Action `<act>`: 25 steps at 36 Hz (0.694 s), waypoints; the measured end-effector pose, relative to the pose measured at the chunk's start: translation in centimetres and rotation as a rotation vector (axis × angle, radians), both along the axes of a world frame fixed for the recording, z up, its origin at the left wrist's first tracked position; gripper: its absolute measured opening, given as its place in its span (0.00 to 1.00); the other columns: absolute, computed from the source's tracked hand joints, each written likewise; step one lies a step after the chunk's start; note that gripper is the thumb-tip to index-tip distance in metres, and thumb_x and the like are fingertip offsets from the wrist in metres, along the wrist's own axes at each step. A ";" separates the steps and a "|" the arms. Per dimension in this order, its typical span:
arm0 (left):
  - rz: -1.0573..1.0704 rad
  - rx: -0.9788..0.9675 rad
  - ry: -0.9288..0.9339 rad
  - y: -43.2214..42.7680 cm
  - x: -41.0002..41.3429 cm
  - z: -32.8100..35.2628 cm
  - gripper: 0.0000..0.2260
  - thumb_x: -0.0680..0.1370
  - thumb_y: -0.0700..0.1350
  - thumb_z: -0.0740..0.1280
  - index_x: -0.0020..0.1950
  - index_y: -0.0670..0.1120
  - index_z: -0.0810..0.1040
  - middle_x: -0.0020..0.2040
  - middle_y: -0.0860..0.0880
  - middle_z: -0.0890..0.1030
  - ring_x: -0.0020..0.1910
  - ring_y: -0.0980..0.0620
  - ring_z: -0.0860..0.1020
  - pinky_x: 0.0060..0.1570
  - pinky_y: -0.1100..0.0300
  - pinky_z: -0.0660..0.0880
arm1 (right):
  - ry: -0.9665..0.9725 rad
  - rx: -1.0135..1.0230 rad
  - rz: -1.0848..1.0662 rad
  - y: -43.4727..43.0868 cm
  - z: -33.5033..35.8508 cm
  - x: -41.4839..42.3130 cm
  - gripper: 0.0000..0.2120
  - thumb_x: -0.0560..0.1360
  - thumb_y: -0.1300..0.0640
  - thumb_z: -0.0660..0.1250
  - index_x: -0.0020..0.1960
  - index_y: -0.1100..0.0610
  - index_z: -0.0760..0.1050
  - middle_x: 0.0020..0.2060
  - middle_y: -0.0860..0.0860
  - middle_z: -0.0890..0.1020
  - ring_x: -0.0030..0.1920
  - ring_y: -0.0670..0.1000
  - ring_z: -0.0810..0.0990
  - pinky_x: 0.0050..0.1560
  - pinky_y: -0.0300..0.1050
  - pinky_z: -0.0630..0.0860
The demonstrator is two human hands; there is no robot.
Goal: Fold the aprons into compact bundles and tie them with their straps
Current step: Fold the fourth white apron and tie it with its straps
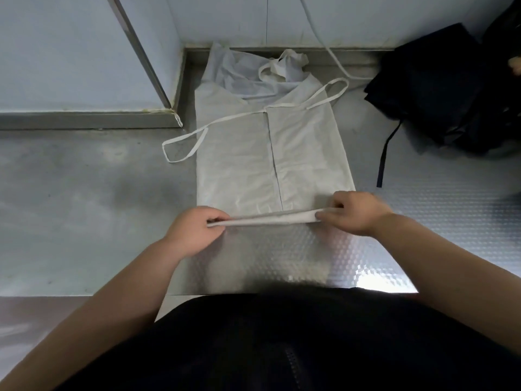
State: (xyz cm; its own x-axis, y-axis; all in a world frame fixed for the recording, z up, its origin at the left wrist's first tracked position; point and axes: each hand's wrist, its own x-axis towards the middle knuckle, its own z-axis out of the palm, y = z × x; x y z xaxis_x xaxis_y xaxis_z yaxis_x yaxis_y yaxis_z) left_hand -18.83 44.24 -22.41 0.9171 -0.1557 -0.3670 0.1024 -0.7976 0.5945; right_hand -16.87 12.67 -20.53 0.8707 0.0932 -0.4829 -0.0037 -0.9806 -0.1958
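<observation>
The white apron (304, 153) lies flat on the metal surface (84, 193), its two sides already folded in to the middle. The left hand (194, 230) and right hand (358, 213) each pinch one end of the near edge with their fingers (217, 214), turning up a thin first fold (267, 218). Most folding is left, and the straps (183, 145) lie loose, not tied. A dark pile (428, 88) at the right is cut off; I cannot tell what it holds.

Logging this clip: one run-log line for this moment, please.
stage: first fold at hem | left hand: pinches white apron fold | right hand: pinches fold | straps: untied
</observation>
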 end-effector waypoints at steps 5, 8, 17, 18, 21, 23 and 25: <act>0.203 -0.218 0.080 1.6 1.4 -0.1 0.08 0.74 0.41 0.70 0.43 0.55 0.80 0.37 0.56 0.79 0.31 0.63 0.73 0.29 0.72 0.65 | 0.107 0.111 -0.065 -0.4 0.4 0.7 0.15 0.69 0.40 0.71 0.49 0.47 0.74 0.42 0.46 0.78 0.43 0.48 0.75 0.38 0.41 0.69; 0.307 -0.240 0.066 1.4 1.6 -0.5 0.05 0.75 0.41 0.69 0.46 0.51 0.80 0.39 0.49 0.79 0.37 0.54 0.73 0.34 0.64 0.66 | 0.049 0.130 -0.115 -1.1 0.1 1.1 0.03 0.73 0.56 0.67 0.46 0.53 0.77 0.40 0.51 0.78 0.38 0.51 0.75 0.32 0.38 0.68; 0.466 0.090 -0.093 -0.8 0.7 -1.0 0.11 0.79 0.47 0.63 0.58 0.43 0.77 0.47 0.42 0.81 0.50 0.42 0.76 0.42 0.58 0.65 | -0.002 0.326 -0.413 -2.0 -0.9 2.0 0.09 0.75 0.51 0.68 0.46 0.55 0.73 0.38 0.52 0.78 0.34 0.50 0.75 0.27 0.40 0.66; 0.476 0.108 -0.091 -1.1 0.8 -0.9 0.12 0.79 0.48 0.63 0.58 0.42 0.77 0.49 0.41 0.81 0.51 0.41 0.76 0.42 0.58 0.65 | -0.001 0.330 -0.424 -2.2 -1.0 2.1 0.09 0.75 0.49 0.67 0.46 0.55 0.73 0.38 0.52 0.77 0.33 0.49 0.75 0.27 0.40 0.66; 0.485 0.155 -0.068 -1.3 1.3 -1.0 0.13 0.80 0.48 0.61 0.58 0.41 0.76 0.52 0.40 0.80 0.54 0.40 0.76 0.47 0.55 0.68 | -0.038 0.307 -0.419 -2.4 -1.3 2.1 0.13 0.76 0.45 0.65 0.48 0.54 0.72 0.37 0.50 0.76 0.33 0.49 0.74 0.28 0.41 0.64; 0.483 0.181 -0.074 -1.2 1.4 -1.2 0.13 0.80 0.48 0.61 0.56 0.41 0.76 0.51 0.40 0.80 0.53 0.40 0.76 0.46 0.55 0.67 | -0.057 0.280 -0.406 -2.3 -1.5 2.1 0.15 0.76 0.42 0.64 0.50 0.54 0.72 0.39 0.51 0.77 0.35 0.50 0.73 0.29 0.41 0.65; 0.491 0.194 -0.097 -1.1 1.1 -1.3 0.12 0.80 0.48 0.62 0.52 0.40 0.76 0.46 0.41 0.79 0.48 0.41 0.75 0.42 0.56 0.64 | -0.065 0.252 -0.393 -2.2 -1.8 2.2 0.17 0.76 0.41 0.63 0.53 0.55 0.73 0.41 0.51 0.76 0.37 0.51 0.74 0.29 0.41 0.65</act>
State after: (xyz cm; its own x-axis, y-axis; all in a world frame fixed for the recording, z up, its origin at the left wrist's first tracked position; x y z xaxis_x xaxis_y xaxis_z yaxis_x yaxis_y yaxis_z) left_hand -17.70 43.15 -23.73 0.8958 0.3627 -0.2568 0.4435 -0.7654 0.4662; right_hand -14.66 10.47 -22.31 0.8912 -0.1422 -0.4308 -0.3451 -0.8290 -0.4401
